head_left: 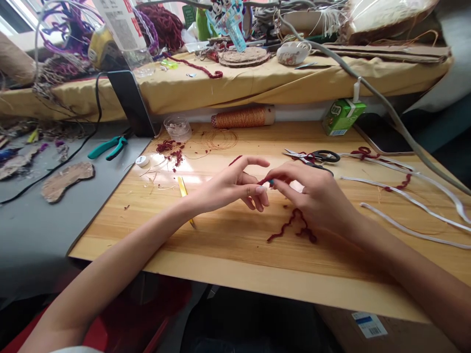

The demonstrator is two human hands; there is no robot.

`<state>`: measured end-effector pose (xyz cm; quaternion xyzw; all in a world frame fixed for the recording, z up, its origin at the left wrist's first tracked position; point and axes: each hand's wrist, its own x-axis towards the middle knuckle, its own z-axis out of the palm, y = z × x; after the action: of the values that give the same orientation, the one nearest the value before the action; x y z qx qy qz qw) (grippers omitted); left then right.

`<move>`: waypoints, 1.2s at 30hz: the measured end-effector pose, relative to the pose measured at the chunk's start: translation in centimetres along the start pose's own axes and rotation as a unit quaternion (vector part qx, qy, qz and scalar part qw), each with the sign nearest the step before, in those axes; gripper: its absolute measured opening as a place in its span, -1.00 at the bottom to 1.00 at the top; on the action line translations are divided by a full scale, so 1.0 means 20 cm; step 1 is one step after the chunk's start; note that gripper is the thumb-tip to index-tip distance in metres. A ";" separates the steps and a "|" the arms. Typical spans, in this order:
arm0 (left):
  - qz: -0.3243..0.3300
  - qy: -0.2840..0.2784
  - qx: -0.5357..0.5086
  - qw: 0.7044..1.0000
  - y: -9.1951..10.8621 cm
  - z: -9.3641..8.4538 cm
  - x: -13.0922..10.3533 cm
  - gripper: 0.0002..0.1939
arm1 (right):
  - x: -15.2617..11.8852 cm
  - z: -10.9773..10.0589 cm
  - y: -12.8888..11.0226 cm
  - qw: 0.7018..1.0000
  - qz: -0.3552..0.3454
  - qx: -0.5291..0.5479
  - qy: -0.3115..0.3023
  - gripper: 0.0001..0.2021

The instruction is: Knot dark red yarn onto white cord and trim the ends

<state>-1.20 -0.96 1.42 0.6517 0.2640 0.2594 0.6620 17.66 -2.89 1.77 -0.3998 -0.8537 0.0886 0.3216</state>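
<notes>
A piece of dark red yarn (262, 182) runs between my two hands, above the wooden table (228, 255). My left hand (235, 186) pinches it between thumb and fingers, with the index finger stretched out above. My right hand (312, 191) closes thumb and fingertips on the same yarn, close to the left fingertips. A small teal spot shows at my right fingertips; I cannot tell what it is. Below the right hand a loose length of dark red yarn (281, 231) lies on the table. The right fingers partly hide what they grip.
Black-handled scissors (300, 156) lie behind my right hand, white cords (390, 220) to the right. A yellow pencil-like tool (183, 187) lies by my left wrist. Behind are an orange thread spool (243, 118), a clear cup (177, 130), a green carton (342, 117) and a cluttered shelf (176, 90). Teal pliers (106, 147) lie left.
</notes>
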 end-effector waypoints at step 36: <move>-0.012 0.082 -0.044 0.996 -0.03 0.04 0.03 -0.47 | -0.02 0.01 0.02 0.995 -0.078 -0.068 0.010 -0.78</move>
<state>-0.23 -1.22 0.76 0.5953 0.3140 0.3154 0.6690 17.94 -2.93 1.38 -0.3540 -0.8830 0.0005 0.3083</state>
